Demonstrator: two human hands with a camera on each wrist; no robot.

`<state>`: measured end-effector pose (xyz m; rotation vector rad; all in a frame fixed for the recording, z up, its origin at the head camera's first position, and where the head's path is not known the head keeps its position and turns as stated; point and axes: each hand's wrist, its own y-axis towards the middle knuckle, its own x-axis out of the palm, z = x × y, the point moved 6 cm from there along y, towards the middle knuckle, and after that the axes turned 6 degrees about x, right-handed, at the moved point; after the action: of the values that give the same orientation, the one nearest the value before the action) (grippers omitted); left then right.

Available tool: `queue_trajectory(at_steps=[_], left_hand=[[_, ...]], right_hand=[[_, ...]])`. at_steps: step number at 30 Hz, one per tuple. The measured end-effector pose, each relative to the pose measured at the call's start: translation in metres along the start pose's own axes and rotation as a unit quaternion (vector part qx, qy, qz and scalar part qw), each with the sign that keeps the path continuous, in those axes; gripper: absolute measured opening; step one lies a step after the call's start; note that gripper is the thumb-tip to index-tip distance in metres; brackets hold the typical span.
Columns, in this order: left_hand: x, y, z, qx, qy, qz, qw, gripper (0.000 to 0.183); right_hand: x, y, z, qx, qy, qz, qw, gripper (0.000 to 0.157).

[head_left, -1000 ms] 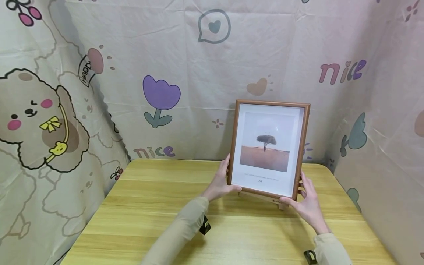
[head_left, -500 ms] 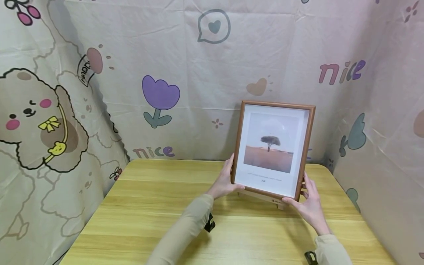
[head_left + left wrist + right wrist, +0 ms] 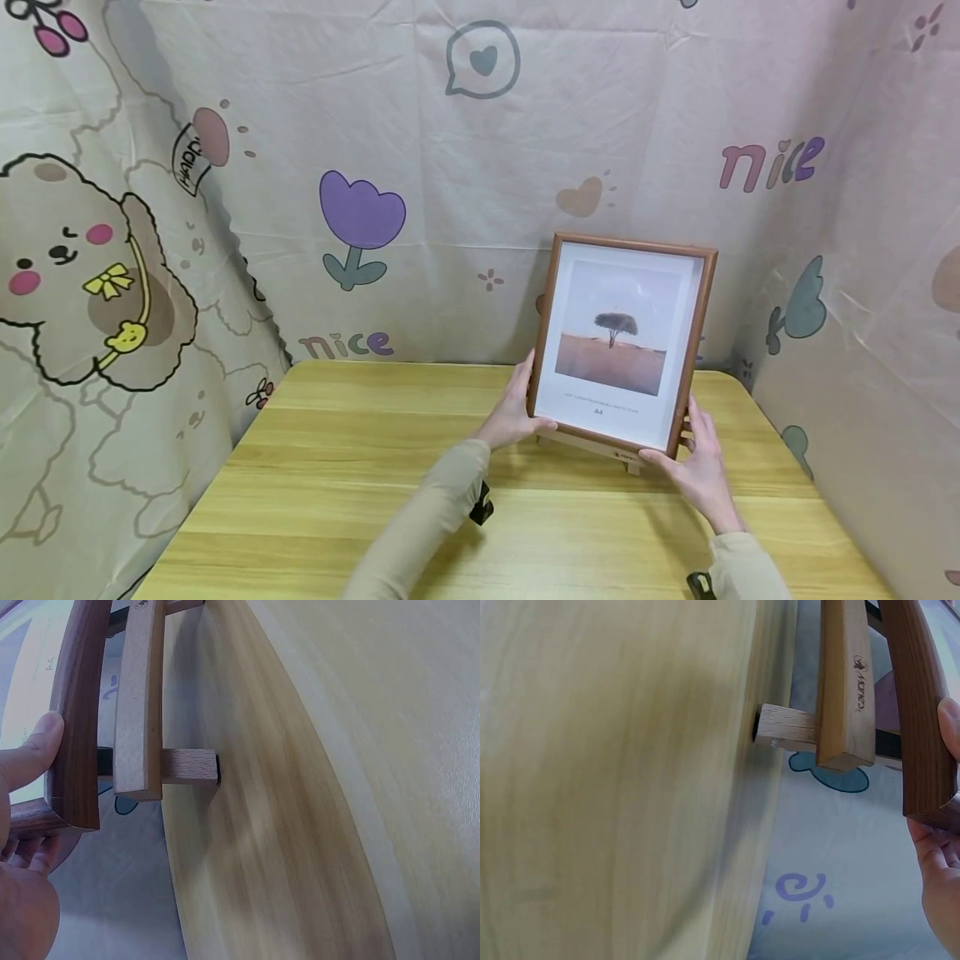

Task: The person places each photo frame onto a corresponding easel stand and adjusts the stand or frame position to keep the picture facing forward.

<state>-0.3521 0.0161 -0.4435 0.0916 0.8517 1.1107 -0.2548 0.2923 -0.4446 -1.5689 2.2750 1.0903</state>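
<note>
A brown wooden picture frame (image 3: 615, 342) with a print of a tree on red ground is held slightly tilted above the table's right side. My left hand (image 3: 513, 412) grips its lower left corner, thumb on the front and fingers round the side. At the lower right corner my right hand (image 3: 697, 471) holds it the same way. Below the frame stands a small wooden easel (image 3: 587, 447), mostly hidden behind it. Both wrist views show a gap between the frame's bottom edge and the easel's front ledge (image 3: 139, 697). The ledge carries a dark printed mark (image 3: 859, 682).
The yellow wood-grain table (image 3: 337, 467) bears the easel on short feet (image 3: 784, 726). A printed cloth backdrop (image 3: 435, 183) hangs behind the table and along both sides, close to its back edge.
The picture frame has moved to the right and slightly down, with both hands still gripping it. My left arm has shifted right; my right hand has barely moved. The easel stays in place.
</note>
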Motion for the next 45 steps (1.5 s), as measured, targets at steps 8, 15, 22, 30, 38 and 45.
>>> queue_trajectory(at_steps=[8, 15, 22, 30, 38, 45], left_hand=[[0.005, 0.001, -0.003, -0.001, 0.01, 0.0, 1.0, 0.125], [0.007, 0.001, -0.005, -0.002, 0.01, 0.005, 0.9999, 0.126], [0.01, 0.001, -0.007, -0.001, 0.006, 0.008, 1.0, 0.123], [0.011, 0.001, -0.008, 0.0, 0.011, 0.011, 0.9999, 0.124], [0.011, 0.002, -0.009, -0.002, 0.013, 0.011, 0.9998, 0.125], [0.011, 0.002, -0.009, 0.006, 0.025, 0.014, 0.9996, 0.126]], right_hand=[[0.003, -0.001, 0.005, 0.005, -0.004, 0.003, 1.0, 0.122], [0.006, 0.0, 0.008, 0.012, -0.02, 0.0, 1.0, 0.122], [0.007, -0.001, 0.009, 0.006, -0.025, 0.006, 1.0, 0.122], [0.009, 0.0, 0.011, 0.0, -0.028, 0.011, 1.0, 0.122], [0.011, 0.001, 0.013, 0.005, -0.03, 0.008, 0.999, 0.123], [0.012, 0.001, 0.016, 0.009, -0.031, 0.009, 0.999, 0.122]])
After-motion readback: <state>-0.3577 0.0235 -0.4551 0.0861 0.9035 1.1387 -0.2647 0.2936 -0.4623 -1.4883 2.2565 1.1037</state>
